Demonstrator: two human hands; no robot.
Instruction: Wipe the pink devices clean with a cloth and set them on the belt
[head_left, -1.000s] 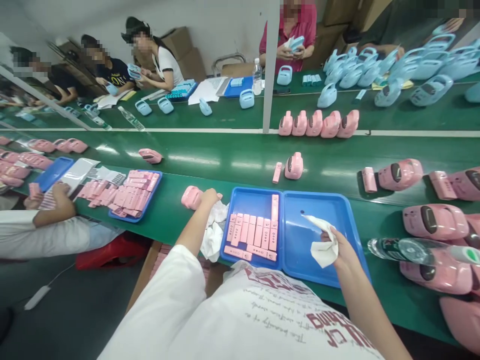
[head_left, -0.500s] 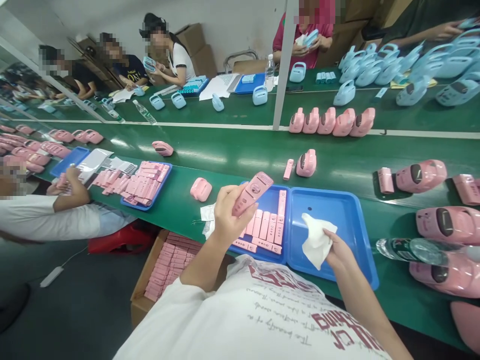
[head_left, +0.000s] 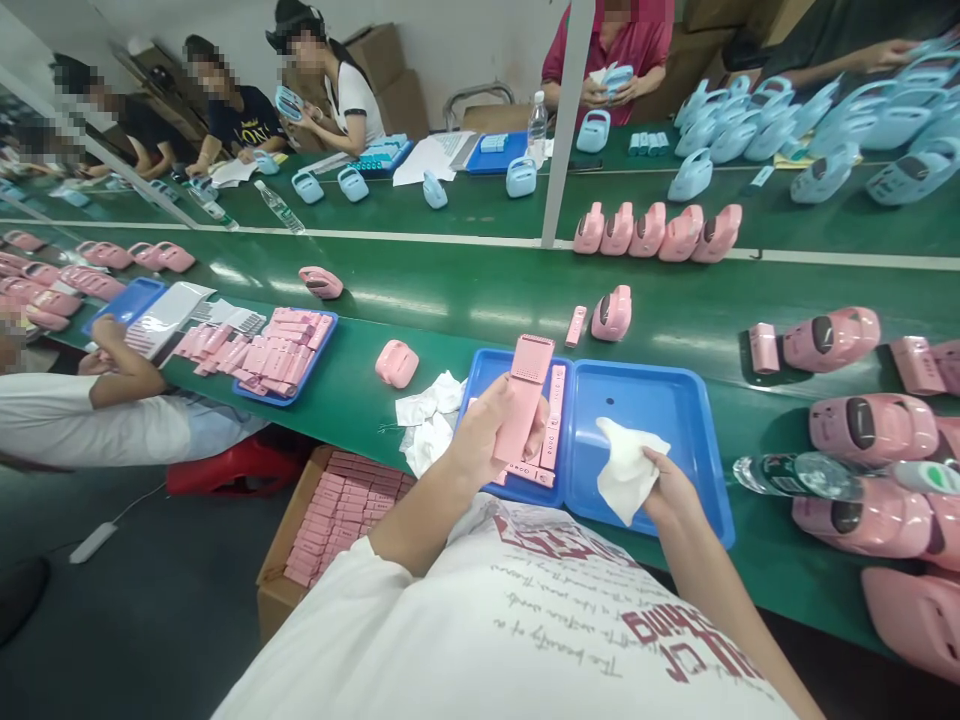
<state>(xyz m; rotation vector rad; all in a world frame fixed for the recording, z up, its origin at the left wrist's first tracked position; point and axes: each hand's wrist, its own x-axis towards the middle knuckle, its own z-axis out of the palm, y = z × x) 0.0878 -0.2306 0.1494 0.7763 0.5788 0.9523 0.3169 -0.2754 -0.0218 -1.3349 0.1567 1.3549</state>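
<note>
My left hand [head_left: 491, 425] grips a pink remote-like piece [head_left: 523, 395], with its plain, slotted side facing up. It is held over the left blue tray [head_left: 480, 362], where several similar pink pieces [head_left: 553, 415] lie, partly hidden by my hand. My right hand [head_left: 667, 485] pinches a white cloth [head_left: 628, 468] above the right blue tray [head_left: 675, 385]. More crumpled white cloth [head_left: 431, 415] lies to the left of the trays.
A cardboard box [head_left: 274, 590] of pink pieces stands below the table edge. Pink rounded housings [head_left: 874, 430] and a plastic bottle [head_left: 799, 475] lie at right. Another tray [head_left: 326, 345] heaped with pink pieces sits left, near a co-worker's arm [head_left: 124, 365]. Co-workers sit across the bench.
My left hand has turned the pink piece over, from its button side to its plain side, and shifted it slightly right. My right hand still holds the cloth.
</note>
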